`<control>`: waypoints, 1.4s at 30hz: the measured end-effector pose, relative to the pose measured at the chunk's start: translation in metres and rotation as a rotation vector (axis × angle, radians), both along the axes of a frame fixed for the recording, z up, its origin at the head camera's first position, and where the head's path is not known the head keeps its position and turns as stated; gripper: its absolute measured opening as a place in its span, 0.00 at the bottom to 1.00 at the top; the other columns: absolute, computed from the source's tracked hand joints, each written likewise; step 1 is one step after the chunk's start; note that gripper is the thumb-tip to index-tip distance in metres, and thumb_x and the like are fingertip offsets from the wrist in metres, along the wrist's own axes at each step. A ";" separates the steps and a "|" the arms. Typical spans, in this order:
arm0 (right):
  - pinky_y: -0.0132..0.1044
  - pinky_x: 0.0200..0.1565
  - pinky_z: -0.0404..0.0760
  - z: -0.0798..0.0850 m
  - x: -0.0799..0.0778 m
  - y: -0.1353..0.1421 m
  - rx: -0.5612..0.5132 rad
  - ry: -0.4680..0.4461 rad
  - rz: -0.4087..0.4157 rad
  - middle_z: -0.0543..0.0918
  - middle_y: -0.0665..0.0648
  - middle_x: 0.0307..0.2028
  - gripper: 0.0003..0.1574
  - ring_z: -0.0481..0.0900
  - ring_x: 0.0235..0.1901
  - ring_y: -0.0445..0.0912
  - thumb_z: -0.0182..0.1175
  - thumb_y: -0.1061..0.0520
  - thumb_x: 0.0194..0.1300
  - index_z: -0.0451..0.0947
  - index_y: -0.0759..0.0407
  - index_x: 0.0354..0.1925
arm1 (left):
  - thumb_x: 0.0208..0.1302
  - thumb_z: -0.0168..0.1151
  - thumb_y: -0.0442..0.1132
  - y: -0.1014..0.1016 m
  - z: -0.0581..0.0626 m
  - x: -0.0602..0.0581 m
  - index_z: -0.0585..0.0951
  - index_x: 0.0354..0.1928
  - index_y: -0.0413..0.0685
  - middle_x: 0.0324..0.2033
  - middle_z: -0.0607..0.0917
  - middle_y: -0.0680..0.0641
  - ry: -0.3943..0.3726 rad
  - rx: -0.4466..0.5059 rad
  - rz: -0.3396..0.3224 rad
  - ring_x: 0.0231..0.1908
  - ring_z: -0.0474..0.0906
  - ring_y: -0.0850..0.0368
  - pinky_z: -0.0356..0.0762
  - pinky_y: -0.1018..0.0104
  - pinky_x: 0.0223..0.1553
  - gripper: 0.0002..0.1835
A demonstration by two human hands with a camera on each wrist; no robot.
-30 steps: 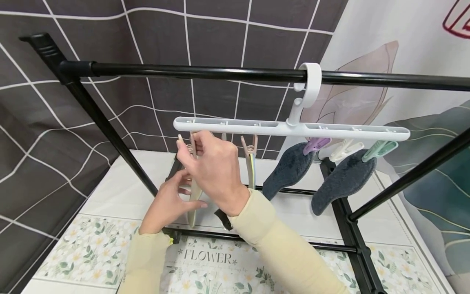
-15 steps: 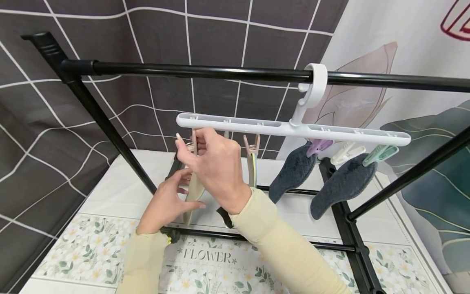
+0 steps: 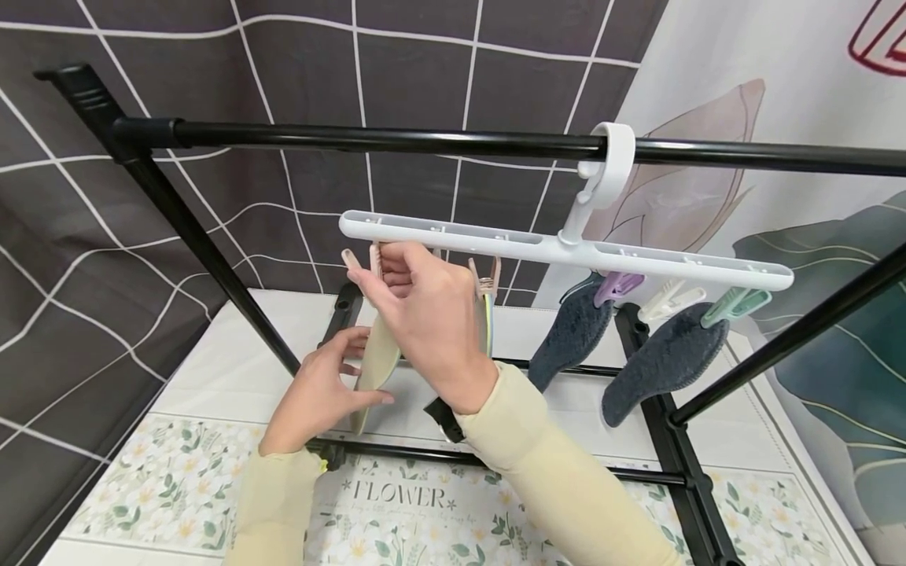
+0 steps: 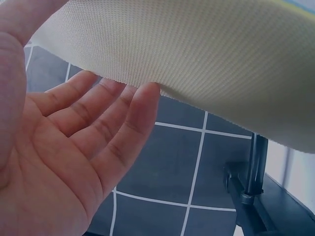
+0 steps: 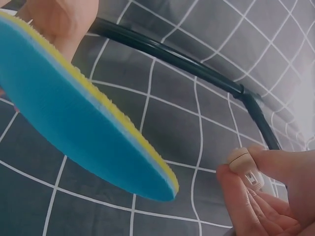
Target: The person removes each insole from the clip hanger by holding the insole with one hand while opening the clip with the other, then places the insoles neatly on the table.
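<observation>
My left hand (image 3: 325,389) holds a cream-topped insole (image 3: 378,354) between thumb and fingers. In the left wrist view, fingertips touch the edge of its ribbed face. The right wrist view shows the insole's blue underside (image 5: 83,113) and yellow edge. Above it, my right hand (image 3: 432,322) pinches a beige clothespin (image 5: 242,163) under the left end of the white hanger (image 3: 460,236). A gap shows between the visible insole end and this clothespin in the right wrist view. Another insole with a blue and yellow edge (image 3: 488,318) hangs from a beige clothespin (image 3: 487,283), partly behind my right hand.
The hanger hooks over the black rack's top rail (image 3: 340,137). Two dark fuzzy insoles (image 3: 665,358) hang at right, near purple, white and green clothespins (image 3: 736,306). A lower bar (image 3: 414,450) crosses over the floral mat (image 3: 177,487). A grid-patterned curtain (image 3: 304,71) stands behind.
The hanger has shifted slightly right and its left end has risen. My right hand moved a little up and right with the clothespin. The insole has turned, showing more of its cream face.
</observation>
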State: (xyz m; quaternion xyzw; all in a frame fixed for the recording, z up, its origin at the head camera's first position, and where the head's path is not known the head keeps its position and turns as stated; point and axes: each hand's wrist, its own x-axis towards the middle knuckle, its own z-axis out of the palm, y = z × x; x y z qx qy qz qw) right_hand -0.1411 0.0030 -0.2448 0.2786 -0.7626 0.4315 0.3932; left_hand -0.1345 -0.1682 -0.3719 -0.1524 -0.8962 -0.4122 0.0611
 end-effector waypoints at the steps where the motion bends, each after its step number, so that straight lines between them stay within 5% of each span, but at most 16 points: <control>1: 0.18 0.32 0.76 0.000 0.000 0.000 0.000 -0.006 -0.001 0.85 0.52 0.27 0.14 0.82 0.27 0.34 0.68 0.51 0.54 0.79 0.60 0.33 | 0.33 0.74 0.64 -0.001 0.000 0.000 0.65 0.63 0.62 0.45 0.77 0.59 0.000 0.000 0.001 0.39 0.76 0.65 0.77 0.60 0.41 0.50; 15: 0.18 0.34 0.76 0.005 -0.003 0.005 0.021 -0.058 0.027 0.86 0.54 0.31 0.14 0.83 0.29 0.36 0.67 0.54 0.55 0.81 0.62 0.37 | 0.34 0.78 0.55 -0.012 0.006 0.009 0.64 0.64 0.57 0.48 0.77 0.55 -0.049 -0.083 0.021 0.40 0.77 0.60 0.77 0.63 0.41 0.51; 26: 0.18 0.34 0.76 0.012 -0.008 0.014 0.043 -0.184 0.070 0.86 0.55 0.32 0.16 0.83 0.30 0.36 0.68 0.55 0.55 0.82 0.63 0.39 | 0.33 0.78 0.56 -0.012 0.012 0.014 0.65 0.63 0.58 0.49 0.76 0.57 0.004 -0.220 -0.014 0.41 0.76 0.61 0.76 0.63 0.41 0.50; 34: 0.18 0.34 0.76 0.014 -0.008 0.015 0.062 -0.209 0.061 0.86 0.54 0.32 0.15 0.83 0.31 0.35 0.67 0.54 0.55 0.82 0.62 0.40 | 0.33 0.79 0.53 -0.013 0.017 0.021 0.67 0.64 0.54 0.53 0.75 0.54 0.054 -0.359 -0.019 0.47 0.75 0.55 0.75 0.56 0.46 0.50; 42: 0.18 0.35 0.76 0.012 -0.010 0.015 0.064 -0.186 0.058 0.86 0.54 0.32 0.14 0.83 0.31 0.35 0.67 0.55 0.56 0.82 0.62 0.39 | 0.33 0.79 0.53 -0.016 0.015 0.027 0.68 0.63 0.55 0.56 0.75 0.54 0.099 -0.392 -0.048 0.51 0.74 0.54 0.73 0.54 0.50 0.49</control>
